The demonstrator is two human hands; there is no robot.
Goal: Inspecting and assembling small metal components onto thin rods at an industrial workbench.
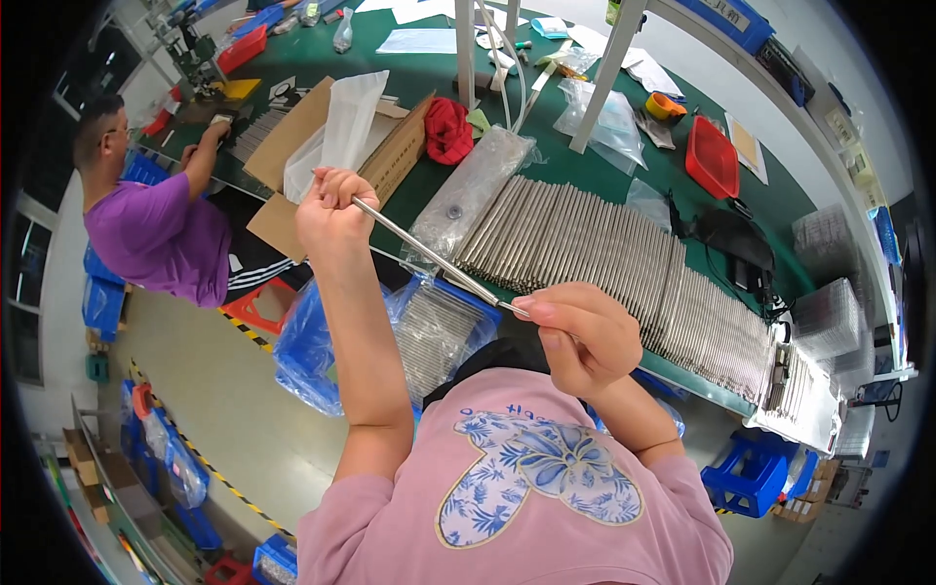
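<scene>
You hold a steel rod (429, 249) between your hands, left hand (334, 214) closed around one end, right hand (585, 336) pinching the other. Below it a blue bin (487, 326) holds more rods (429, 341), and beyond your right hand long rows of rods (595, 258) cover the green surface (419, 73); which are finished, I cannot tell. Past your left hand stand an open carton (400, 156) and a seated co-worker (161, 229).

The metal rod (421, 246) is partly concealed by the left hand (334, 213) and right hand (590, 336). The pink shirt (390, 531) is cut off by the lower edge. The object (223, 118) at the co-worker's hands (209, 133) is too small to be identified.
</scene>
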